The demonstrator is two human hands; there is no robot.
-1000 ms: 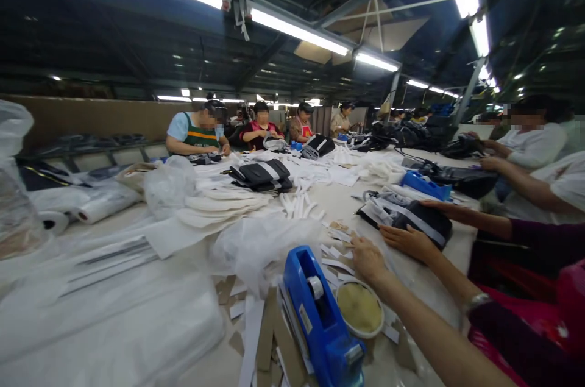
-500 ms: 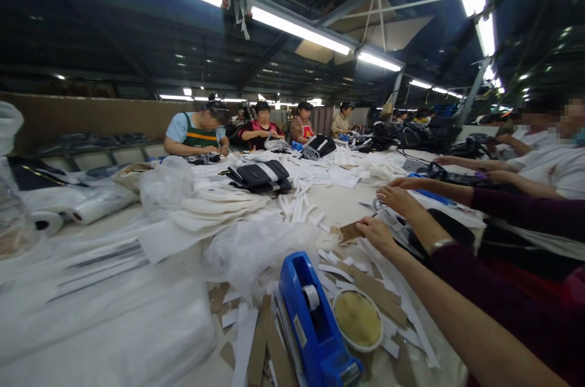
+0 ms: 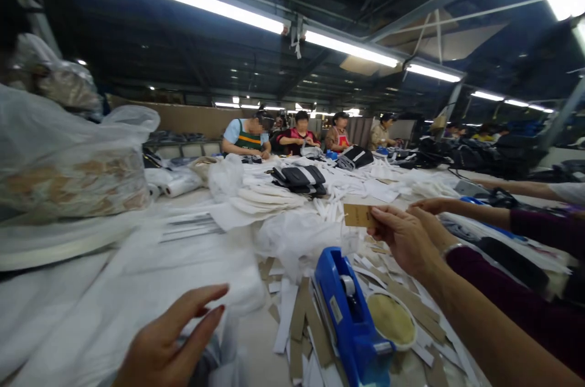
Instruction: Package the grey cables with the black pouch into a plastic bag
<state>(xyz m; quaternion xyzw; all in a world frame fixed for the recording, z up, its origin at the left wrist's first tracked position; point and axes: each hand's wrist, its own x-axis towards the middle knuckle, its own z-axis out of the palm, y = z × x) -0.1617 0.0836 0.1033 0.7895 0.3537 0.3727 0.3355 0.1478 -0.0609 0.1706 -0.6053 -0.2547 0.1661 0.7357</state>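
Note:
My right hand (image 3: 404, 237) reaches out above the table with a brown cardboard tag (image 3: 359, 215) pinched between thumb and fingers. Small print shows on the tag, too blurred to read. In the lower left my left hand (image 3: 171, 338) has its thumb and index finger spread, with nothing visible between them. Close beneath it lies a grey item in clear plastic (image 3: 214, 356), partly hidden by the hand. A blue tape dispenser (image 3: 350, 320) stands between my hands. Beside it is a round tub (image 3: 390, 317) with a yellowish surface.
Brown and white paper strips (image 3: 297, 320) litter the table around the dispenser. A co-worker's hand (image 3: 432, 231) in a maroon sleeve is just behind my right hand. A large plastic bag (image 3: 73, 161) stands at left. Folded black bags (image 3: 299, 180) and white sheets (image 3: 260, 207) lie farther back.
The view has swung left. My right hand has drawn the brown tag away from the co-worker's hands and raised it. My left hand has come into view at the lower left.

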